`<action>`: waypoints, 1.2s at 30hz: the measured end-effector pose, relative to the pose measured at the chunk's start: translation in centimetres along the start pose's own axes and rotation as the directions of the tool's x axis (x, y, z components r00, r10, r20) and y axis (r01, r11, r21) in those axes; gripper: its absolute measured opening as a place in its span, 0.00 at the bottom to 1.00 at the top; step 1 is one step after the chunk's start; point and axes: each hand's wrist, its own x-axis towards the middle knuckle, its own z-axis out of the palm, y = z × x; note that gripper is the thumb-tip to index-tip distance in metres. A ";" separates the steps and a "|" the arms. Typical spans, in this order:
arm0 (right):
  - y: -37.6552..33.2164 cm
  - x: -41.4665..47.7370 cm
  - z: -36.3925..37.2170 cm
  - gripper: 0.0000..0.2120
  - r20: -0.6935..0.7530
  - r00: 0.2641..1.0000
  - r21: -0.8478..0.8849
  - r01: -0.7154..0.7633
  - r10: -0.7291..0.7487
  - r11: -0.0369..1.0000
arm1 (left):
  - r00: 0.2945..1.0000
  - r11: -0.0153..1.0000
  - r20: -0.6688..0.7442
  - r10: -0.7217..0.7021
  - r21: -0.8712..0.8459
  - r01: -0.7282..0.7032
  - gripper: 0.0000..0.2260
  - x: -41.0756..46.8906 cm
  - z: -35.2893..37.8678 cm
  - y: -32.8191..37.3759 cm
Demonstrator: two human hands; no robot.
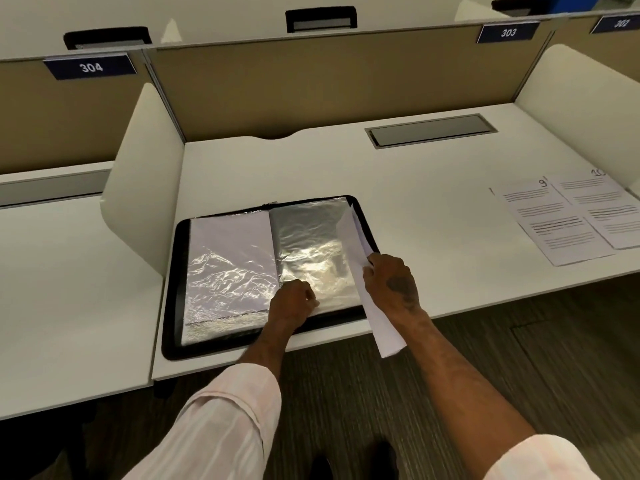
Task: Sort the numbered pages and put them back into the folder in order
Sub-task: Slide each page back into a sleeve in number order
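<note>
Black-rimmed and glossy, the folder (173, 289) lies open on the white worktop (381, 174), close to its near edge. The left hand (294, 303), fingers curled, pinches the bottom edge of the empty sleeve (311, 251) on the folder's right half. The right hand (391, 278), at 3 o'clock of the left, grips a white sheet (381, 323), fingers closed round it. The sheet stands tilted, its top over the folder's right rim toward 12 o'clock and its bottom hanging past the worktop's edge at 6. Its number cannot be read. At 9 o'clock, the left half's filled sleeve (228, 244) shows a white page. Out at 3 o'clock of the folder, well apart, page 9 (550, 223) and page 10 (602, 206) lie flat, just beside each other. A grey hatch (431, 130) sits at 1 o'clock.
</note>
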 end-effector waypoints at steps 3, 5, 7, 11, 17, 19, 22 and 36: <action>-0.3 0.1 0.1 0.11 0.010 1.000 -0.007 0.028 -0.028 1.000 | 0.998 0.994 0.028 -0.062 -0.094 0.064 0.12 0.6 -0.1 -0.2; -0.4 0.1 0.0 0.11 0.009 0.999 -0.002 0.030 -0.030 1.000 | 0.995 0.985 0.061 -0.084 -0.148 0.092 0.14 0.8 -0.1 -0.4; -0.3 -0.1 -0.1 0.12 0.001 0.999 -0.005 0.035 -0.035 0.999 | 0.993 0.979 0.071 -0.091 -0.176 0.102 0.13 0.9 -0.1 -0.5; -0.1 -1.1 -0.3 0.16 -0.018 0.999 0.037 0.052 -0.052 0.998 | 0.997 0.988 0.067 -0.034 -0.147 0.044 0.03 0.4 0.2 -0.6; -0.3 -3.1 -0.1 0.17 -0.035 0.990 0.145 0.138 -0.135 0.980 | 0.999 0.997 0.031 0.027 -0.072 -0.025 0.05 -0.2 0.6 -0.4; -0.6 -4.2 0.2 0.16 -0.049 0.973 0.144 0.231 -0.226 0.962 | 1.000 0.996 0.005 -0.008 -0.085 0.008 0.07 -0.1 0.7 -0.3; -0.7 -5.9 1.3 0.16 -0.068 0.907 0.081 0.420 -0.415 0.904 | 0.999 0.994 -0.007 -0.046 -0.100 0.045 0.08 0.0 0.6 -0.1; 2.5 -10.3 2.9 0.13 0.290 0.842 -0.198 0.517 -0.454 0.833 | 0.994 0.988 -0.060 -0.094 -0.128 0.086 0.10 -0.2 0.0 0.1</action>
